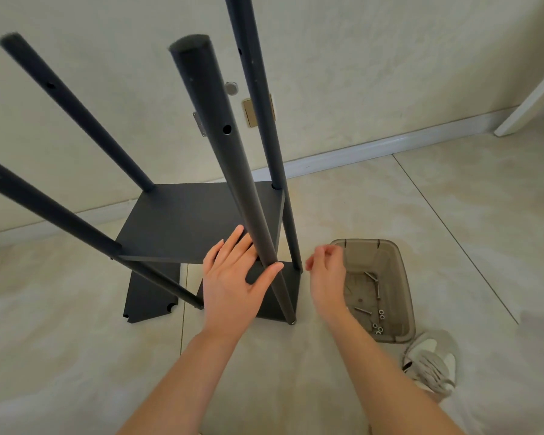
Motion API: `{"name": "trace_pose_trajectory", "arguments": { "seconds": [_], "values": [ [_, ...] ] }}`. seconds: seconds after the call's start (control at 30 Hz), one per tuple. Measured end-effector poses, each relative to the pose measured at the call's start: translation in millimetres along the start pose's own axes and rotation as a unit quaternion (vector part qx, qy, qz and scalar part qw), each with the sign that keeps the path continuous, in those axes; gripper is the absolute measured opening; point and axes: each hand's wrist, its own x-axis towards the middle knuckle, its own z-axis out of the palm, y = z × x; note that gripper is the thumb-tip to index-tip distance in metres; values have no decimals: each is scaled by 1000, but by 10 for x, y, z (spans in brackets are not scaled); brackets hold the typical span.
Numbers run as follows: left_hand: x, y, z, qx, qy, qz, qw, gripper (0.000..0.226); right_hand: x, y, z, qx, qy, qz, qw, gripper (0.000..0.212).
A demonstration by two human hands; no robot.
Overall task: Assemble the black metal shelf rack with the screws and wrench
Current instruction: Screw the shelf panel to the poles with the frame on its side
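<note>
Black pole (233, 171) leans against left hand (233, 277) fingers (233, 243), apparently touching.

Top of the far pole (252, 73) beyond the upper edge; near-left pole (29, 196) past the left edge; right hand (325, 271) fingertips blurred.

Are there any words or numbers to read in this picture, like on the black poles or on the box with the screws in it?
No readable text anywhere in this view.
Black poles and shelf: plain, only holes, no label.
Plastic bin and its screws: no writing shows.
Wall plate and shoe: no mark can be made out.
</note>
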Motion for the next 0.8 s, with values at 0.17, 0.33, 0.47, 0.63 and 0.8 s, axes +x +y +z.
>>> {"name": "trace_pose_trajectory", "arguments": {
  "seconds": [0.17, 0.33, 0.47, 0.63, 0.8],
  "values": [
    [11, 15, -8, 5, -7, -11, 1000, 44, -260, -177, 84, 67, -48, 11, 997, 12],
    [18, 18, -17, -13, -22, -25, 999, 42, -425, -205, 139, 55, -82, 35, 995, 12],
    [25, 19, -23, -12, -24, -28, 999, 42, -464, -217, 219, -7, -88, 20, 996, 10],
    [115, 3, -59, -18, -24, -38, 999, 53, -481, -296, 350, -42, -96, -19, 994, 6],
    [161, -56, -137, -22, -19, -37, 999, 55, -491, -364, 418, -66, -108, -43, 991, 10]
  ]
}}
